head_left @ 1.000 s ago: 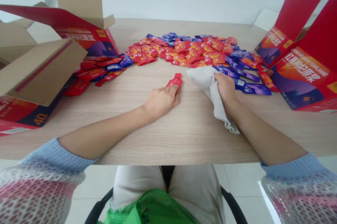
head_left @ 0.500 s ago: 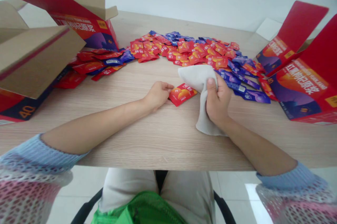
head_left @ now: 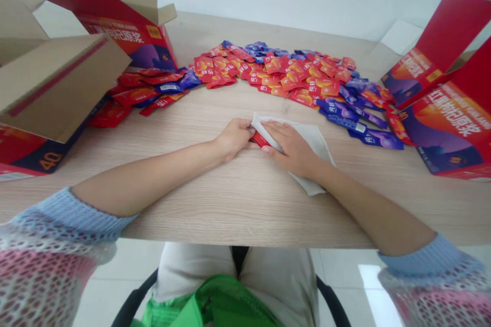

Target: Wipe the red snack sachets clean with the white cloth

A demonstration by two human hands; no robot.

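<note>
My left grip (head_left: 236, 135) pinches the red sachet (head_left: 260, 139) on the tabletop (head_left: 238, 204); my right grip (head_left: 291, 149) presses the cloth (head_left: 316, 137) flat over it, open-palmed. Too much pressure could burst the sachet.

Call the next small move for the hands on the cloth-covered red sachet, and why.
Probably a short wipe: slide the right hand and the pale grey cloth rightward along the small red foil sachet. The cloth covers most of the sachet with the right hand flat on it, while the left hand pins the sachet's exposed end on the light wooden table.
</note>
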